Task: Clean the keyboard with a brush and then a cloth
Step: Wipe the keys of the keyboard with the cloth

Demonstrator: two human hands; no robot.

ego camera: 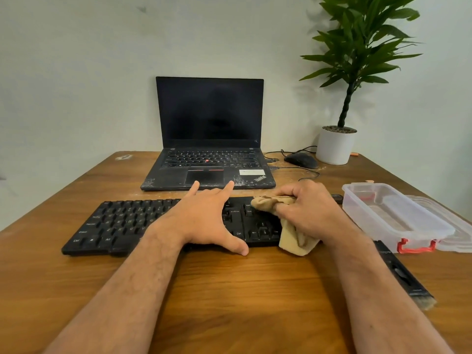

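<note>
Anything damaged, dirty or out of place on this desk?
Yes: the laptop palm rest shows white scuffs at both front corners, and pale dust specks dot the table beside it. Nothing is spilled.

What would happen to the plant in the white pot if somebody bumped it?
The plant would probably wobble and might tip: its leaves spread wide high up on a thin stem, above a small white pot. The pebbles on top of the pot could spill. It stands near the table edge by the wall, so a fall could get messy.
</note>
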